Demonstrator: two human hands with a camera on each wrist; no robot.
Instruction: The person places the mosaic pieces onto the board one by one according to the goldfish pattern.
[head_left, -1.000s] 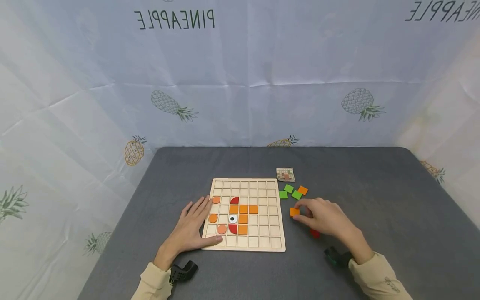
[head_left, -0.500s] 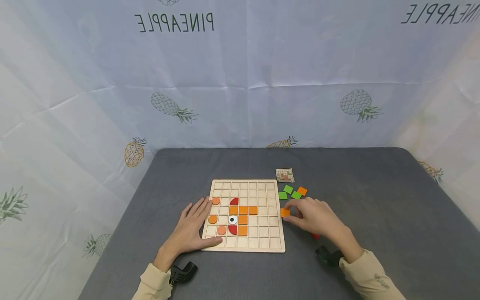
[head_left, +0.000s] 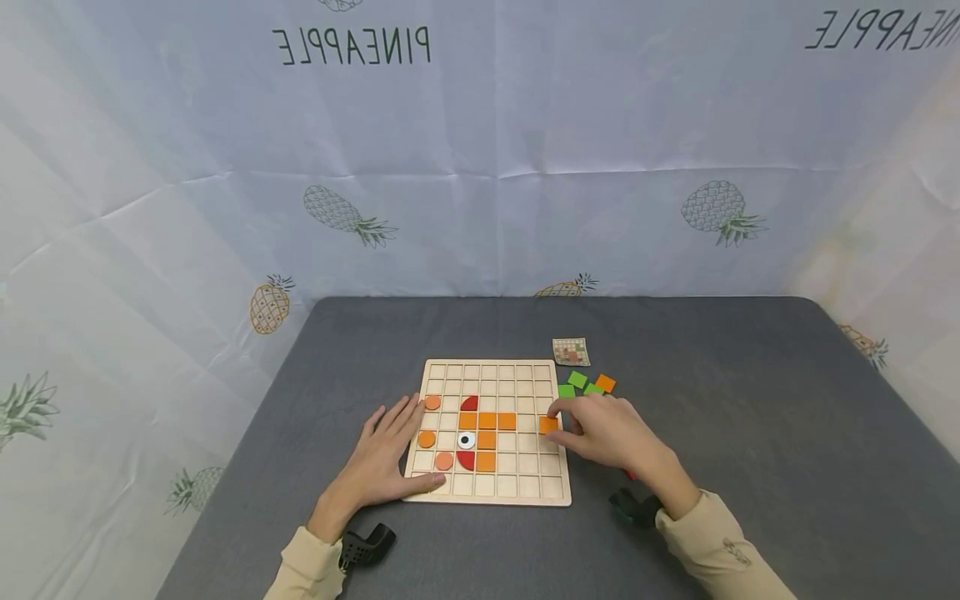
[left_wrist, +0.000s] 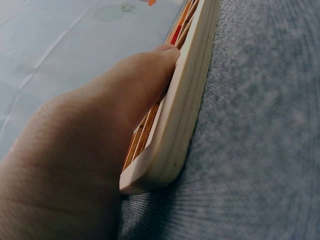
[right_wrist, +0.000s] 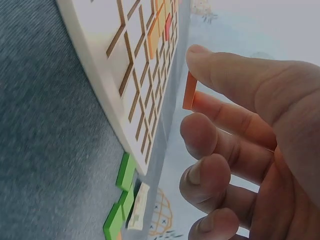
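A wooden grid board point(head_left: 517, 501) lies flat on the table with several orange squares point(head_left: 487, 440), two red quarter-circle pieces point(head_left: 466, 461), orange discs point(head_left: 444, 461) and an eye disc point(head_left: 467, 440) in its cells. Across its left edge rests my left hand point(head_left: 382, 462), fingers spread and thumb on the near left corner, as the thumb in the left wrist view point(left_wrist: 135, 85) confirms. Between thumb and index finger my right hand point(head_left: 611, 433) pinches an orange square tile point(head_left: 548, 425) over the board's right columns. In the right wrist view that tile point(right_wrist: 189, 93) is held edge-on, above the board.
Green tiles point(head_left: 577, 379) and another orange tile point(head_left: 606, 383) lie beyond the right hand, by the board's right edge. A small pattern card point(head_left: 571, 352) sits behind them. A red piece point(head_left: 630, 475) shows partly under the right wrist. Pineapple-print cloth point(head_left: 495, 233) hangs behind the table.
My right hand has carried the pinched orange tile leftward, from the table beside the board to over its right columns. The left hand has stayed on the board's left edge.
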